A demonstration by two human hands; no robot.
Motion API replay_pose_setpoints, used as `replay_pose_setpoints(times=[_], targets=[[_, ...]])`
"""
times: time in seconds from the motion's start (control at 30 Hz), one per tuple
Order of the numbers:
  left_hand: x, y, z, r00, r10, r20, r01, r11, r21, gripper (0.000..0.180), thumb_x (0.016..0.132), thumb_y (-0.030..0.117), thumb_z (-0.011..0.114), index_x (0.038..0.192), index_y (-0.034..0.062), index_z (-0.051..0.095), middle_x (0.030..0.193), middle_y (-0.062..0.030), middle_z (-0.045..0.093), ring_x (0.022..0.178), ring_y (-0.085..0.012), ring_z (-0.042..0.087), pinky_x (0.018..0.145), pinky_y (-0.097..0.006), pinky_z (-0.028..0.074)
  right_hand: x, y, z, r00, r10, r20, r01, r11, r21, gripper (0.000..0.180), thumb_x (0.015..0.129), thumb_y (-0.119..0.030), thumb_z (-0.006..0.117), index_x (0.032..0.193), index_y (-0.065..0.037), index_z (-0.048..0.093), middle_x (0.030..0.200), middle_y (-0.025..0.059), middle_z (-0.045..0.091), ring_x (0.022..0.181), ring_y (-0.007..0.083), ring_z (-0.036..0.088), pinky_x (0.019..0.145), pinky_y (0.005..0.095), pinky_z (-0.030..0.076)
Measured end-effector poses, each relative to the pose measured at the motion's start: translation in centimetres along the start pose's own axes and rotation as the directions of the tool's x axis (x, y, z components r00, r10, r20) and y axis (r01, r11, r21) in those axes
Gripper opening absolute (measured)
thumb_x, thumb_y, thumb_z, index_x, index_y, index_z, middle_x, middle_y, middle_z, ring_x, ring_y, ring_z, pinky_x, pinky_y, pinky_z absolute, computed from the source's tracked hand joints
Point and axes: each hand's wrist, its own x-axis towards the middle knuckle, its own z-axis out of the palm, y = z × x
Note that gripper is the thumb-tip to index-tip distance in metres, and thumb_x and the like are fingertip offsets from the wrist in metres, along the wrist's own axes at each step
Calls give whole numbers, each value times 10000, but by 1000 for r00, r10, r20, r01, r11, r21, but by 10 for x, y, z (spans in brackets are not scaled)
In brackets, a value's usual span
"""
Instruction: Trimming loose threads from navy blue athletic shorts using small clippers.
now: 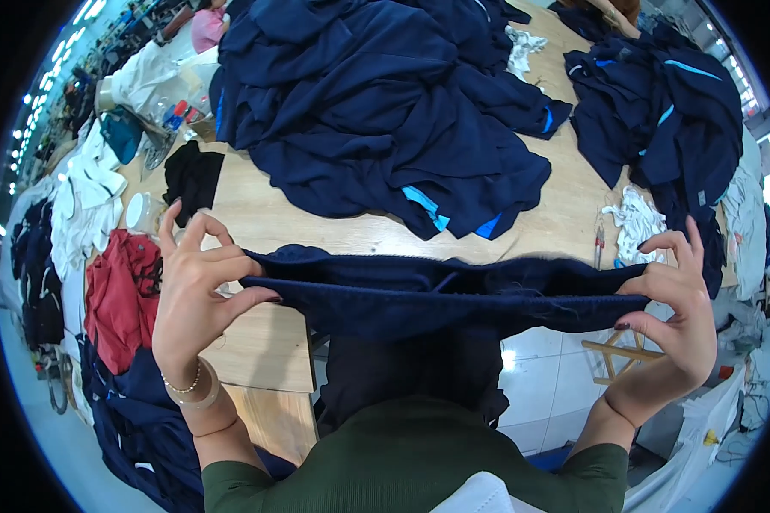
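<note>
Stretched between my two hands is a navy blue garment [453, 316], held up by its waistband-like opening in front of my body. At the left end of the band, my left hand [201, 278] pinches the edge between thumb and fingers. My right hand [676, 303] grips the opposite end the same way. Loose threads hang along the right part of the edge. Most of the garment's lower part merges with the dark clothing over my lap, so its full shape is hard to make out. Just beyond it lies a large heap of navy garments [376, 111] with light blue trim.
More navy garments [659, 111] lie at the far right. Near my right hand are thread snips [599, 244] and crumpled white cloth [637, 222]. Red cloth [124, 291], a white cup-like container [144, 212] and black cloth [192, 175] sit at left. Another person's arm [614, 15] shows at the back.
</note>
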Motion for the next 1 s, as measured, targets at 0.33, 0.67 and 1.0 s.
replay_pose_setpoints(times=[0.33,0.67,1.0], targets=[[-4,2,11,906,41,-420,126,924,362,245,699,133,775,932,181,720,952,82,656,1085,-214,529,1128,-567,179,26,-1,42,911,122,-394,-242,932,-270,287,800,-203,729,1071,-120,678,1127,43,657,1368,312,391,1164,591,75],[-33,2,191,964,-257,69,255,966,38,504,841,232,704,1330,202,584,1367,6,515,1413,-325,309,1094,-747,135,38,15,209,939,307,153,-314,949,24,519,789,-215,752,1276,-114,603,1283,64,586,1436,373,285,1137,688,108],[-25,15,163,963,-255,86,268,939,-214,322,893,227,667,1213,195,681,1277,16,631,1414,-291,343,1123,-696,124,9,71,215,869,493,-41,-166,369,914,270,853,-33,655,1119,-13,699,1149,116,695,1311,300,493,1080,399,385]])
